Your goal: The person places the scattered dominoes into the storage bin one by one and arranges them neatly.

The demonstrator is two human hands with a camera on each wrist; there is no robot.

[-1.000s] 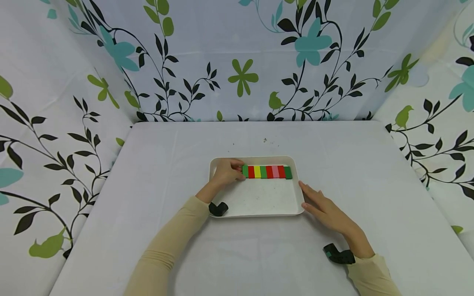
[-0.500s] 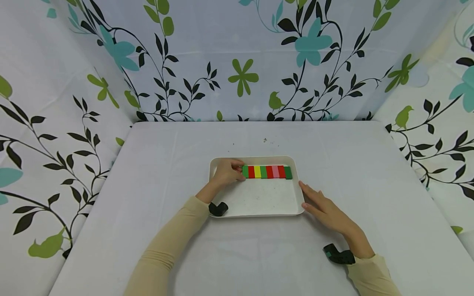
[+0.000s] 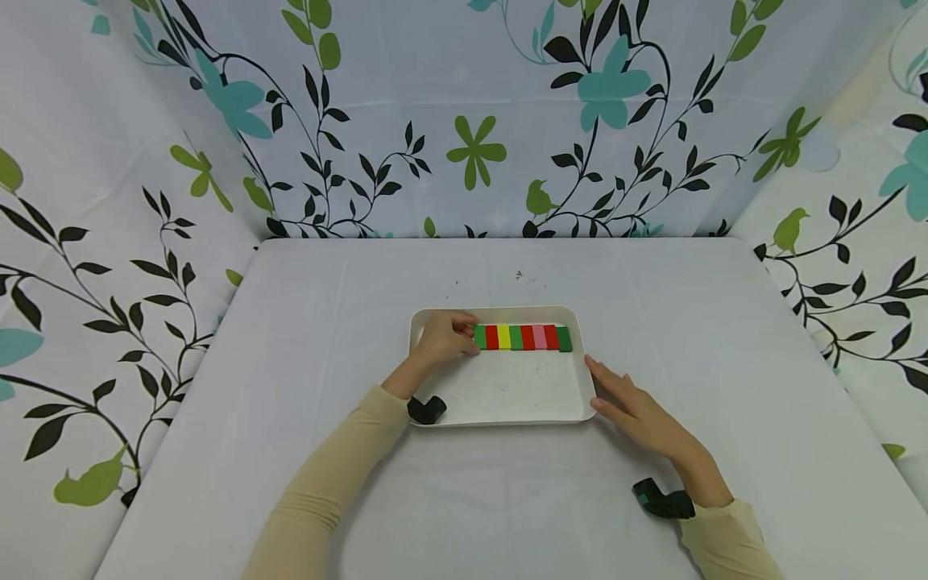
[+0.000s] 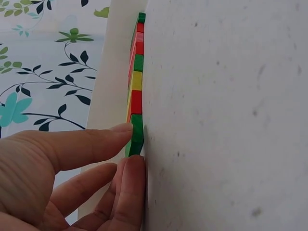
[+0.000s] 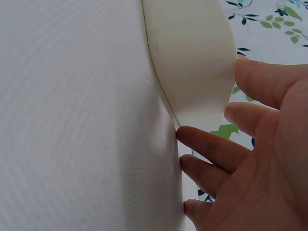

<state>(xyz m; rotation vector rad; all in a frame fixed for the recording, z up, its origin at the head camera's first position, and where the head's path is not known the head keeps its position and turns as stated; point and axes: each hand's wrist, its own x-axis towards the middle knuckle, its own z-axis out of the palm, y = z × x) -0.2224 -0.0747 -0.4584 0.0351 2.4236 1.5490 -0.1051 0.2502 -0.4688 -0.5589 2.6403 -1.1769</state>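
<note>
A white tray [image 3: 518, 395] lies on the table, with a straight row of small coloured blocks along its far side. From the left come green, red, yellow, green, red, pink, red and a darker green block [image 3: 565, 338] at the right end. My left hand [image 3: 440, 337] pinches the leftmost green block [image 4: 137, 132], the thumb on one face and fingertips at its end; that block still touches the red one [image 4: 136, 102]. My right hand [image 3: 641, 411] has its fingers extended, touching the tray's right outer wall [image 5: 195, 53].
A white cloth [image 3: 348, 282] covers the table. Patterned curtains [image 3: 471, 97] enclose the back and both sides. A black device [image 3: 428, 411] sits at the left wrist, another black device [image 3: 663, 499] at the right. Small dark specks [image 3: 519, 275] lie beyond the tray.
</note>
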